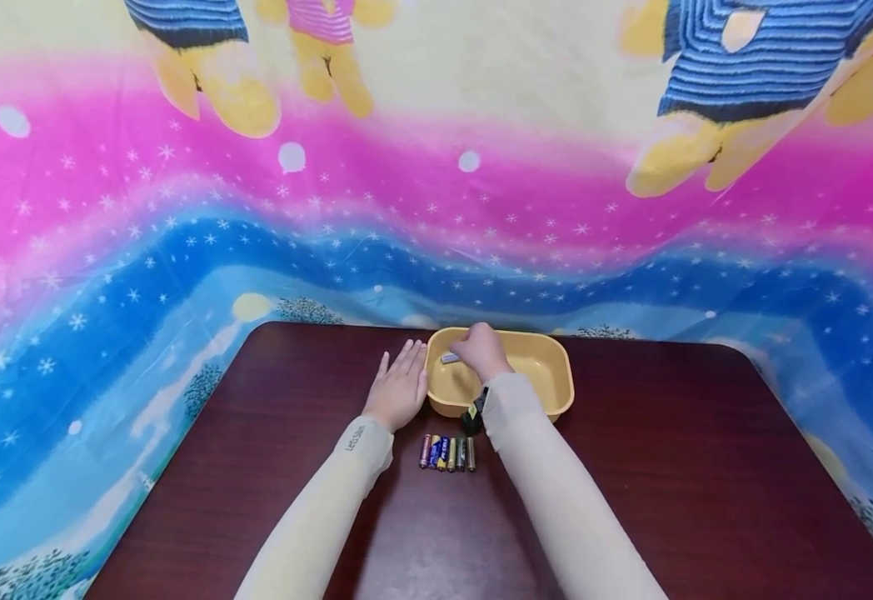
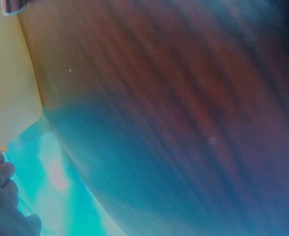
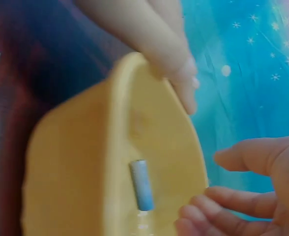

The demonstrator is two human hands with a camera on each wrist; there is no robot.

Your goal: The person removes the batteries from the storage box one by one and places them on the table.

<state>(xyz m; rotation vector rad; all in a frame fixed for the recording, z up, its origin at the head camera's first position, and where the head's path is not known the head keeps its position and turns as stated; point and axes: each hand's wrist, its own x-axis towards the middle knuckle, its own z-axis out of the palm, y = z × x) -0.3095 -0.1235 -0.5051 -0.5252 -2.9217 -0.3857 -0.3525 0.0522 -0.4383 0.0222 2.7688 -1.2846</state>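
Note:
A yellow plastic basin [image 1: 534, 340] stands at the far side of the table. My left hand [image 1: 397, 387] lies against its left end with straight fingers. Over the basin's left half reaches my right hand [image 1: 484, 352]. In the right wrist view, the right hand [image 3: 252, 191] has its thumb and fingers spread apart, with nothing between them. A silver-blue battery [image 3: 142, 185] is inside the basin, a little way from those fingers. Nearer the front, several batteries [image 1: 447, 453] lie side by side in a row on the table.
The dark reddish-brown wooden table [image 1: 691, 467] stretches to both sides of the basin. Behind it hangs a colourful printed cloth [image 1: 436, 208], close to the table's back edge. A small black device [image 1: 474, 414] is strapped to the right wrist.

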